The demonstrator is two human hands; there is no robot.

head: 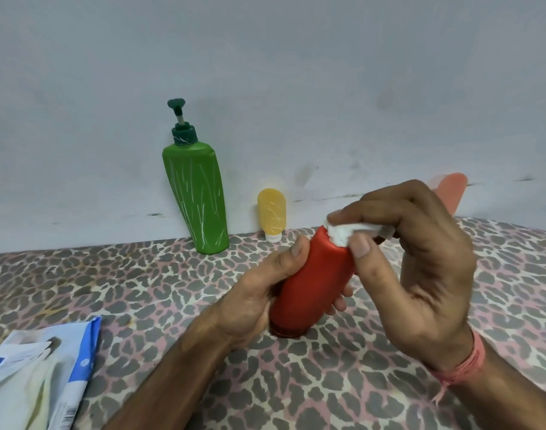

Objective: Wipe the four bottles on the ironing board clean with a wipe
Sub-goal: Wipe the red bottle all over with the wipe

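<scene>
1. Ironing board (141,274): padded cover, leopard-type print in grey, pink, cream; soft fabric, slightly rumpled. Runs L to R across the lower view, far edge against a pale wall (265,72).

2. Green pump bottle (195,197): tallest item. Smooth plastic, tapering toward the base, white scratch-like streaks, dark green pump head. Stands at the far edge, leaning on or just by the wall. Not held.

3. Wipes pack (76,367): blue/white film pouch, crinkled, near L corner of the board, apparently open.

4. Red bottle (312,280): the item in hand. Smooth glossy plastic, rounded oval body, darker band at the near end. Held above the board, centre of view. Long axis tilted: near end down toward the person, far end up and to the R.

5. Left hand (265,293): wraps the lower body of the red bottle, thumb on the L face, fingertips showing round the R side. Firm hold.

6. Right hand (420,259): thumb and fingers pinch the wipe against the bottle's upper end. Nearer hand to the unwiped length; judged next stroke runs down the long axis toward the L-hand grip.

7. Pink bottle (450,190): far R by the wall, partly hidden behind the R hand, blurred.

8. Yellow bottle (271,212): small, translucent, rounded, stood on its white cap.

9. Wipe (343,232): white, bunched, soft.
</scene>
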